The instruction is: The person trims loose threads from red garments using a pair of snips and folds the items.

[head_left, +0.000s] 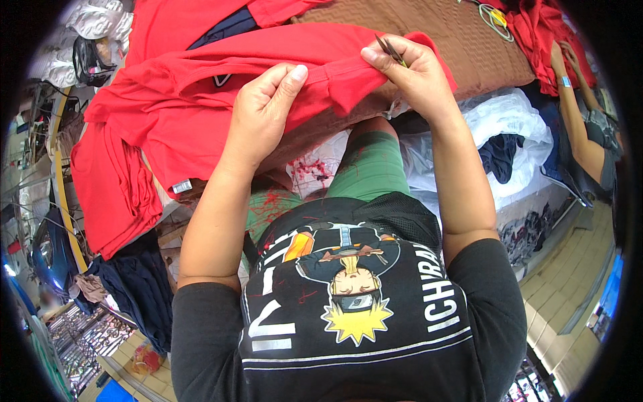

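Observation:
A red garment [154, 110] is spread over the table in front of me, one edge of it stretched between my two hands. My left hand [264, 110] pinches the cloth with the thumb on top. My right hand [415, 70] grips the same edge farther right. Small dark thread snips [390, 51] are tucked in that right hand, their pointed blades sticking up past the thumb. The fingers under the cloth are partly hidden. A white label [181, 186] shows at the garment's lower left part.
Brown quilted cloth [375, 20] covers the table. Red thread scraps [311, 171] lie near my lap. White plastic bags [502, 124] with dark cloth [501, 157] are at right, where a co-worker's hands [561, 63] touch red cloth. Navy cloth [137, 285] hangs at left.

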A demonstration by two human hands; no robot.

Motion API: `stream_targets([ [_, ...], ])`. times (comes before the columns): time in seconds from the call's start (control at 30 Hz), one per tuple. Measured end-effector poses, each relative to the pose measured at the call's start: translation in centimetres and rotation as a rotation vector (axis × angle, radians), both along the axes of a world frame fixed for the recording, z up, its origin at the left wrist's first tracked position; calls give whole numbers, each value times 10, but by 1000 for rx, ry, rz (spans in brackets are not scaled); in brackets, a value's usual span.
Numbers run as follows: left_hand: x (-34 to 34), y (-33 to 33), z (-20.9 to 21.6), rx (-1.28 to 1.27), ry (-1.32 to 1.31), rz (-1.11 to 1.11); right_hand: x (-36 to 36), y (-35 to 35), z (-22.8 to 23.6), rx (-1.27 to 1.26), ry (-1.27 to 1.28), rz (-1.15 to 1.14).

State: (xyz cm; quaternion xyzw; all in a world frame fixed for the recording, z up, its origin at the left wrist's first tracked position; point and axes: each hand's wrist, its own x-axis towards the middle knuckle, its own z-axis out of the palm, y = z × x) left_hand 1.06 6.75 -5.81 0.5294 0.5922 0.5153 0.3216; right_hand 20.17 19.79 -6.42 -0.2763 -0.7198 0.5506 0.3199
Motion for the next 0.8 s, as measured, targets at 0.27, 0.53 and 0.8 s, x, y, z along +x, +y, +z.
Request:
stream_targets([
  [0.27, 12, -2, 5, -24, -262, -19, 2, -5, 8, 394, 35, -93],
  [0.53, 22, -7, 6, -55, -443, -87, -9, -38, 16, 694, 164, -35],
  [0.8, 24, -17, 10, -52, -418, -48, 17, -38, 30, 250, 246, 52],
])
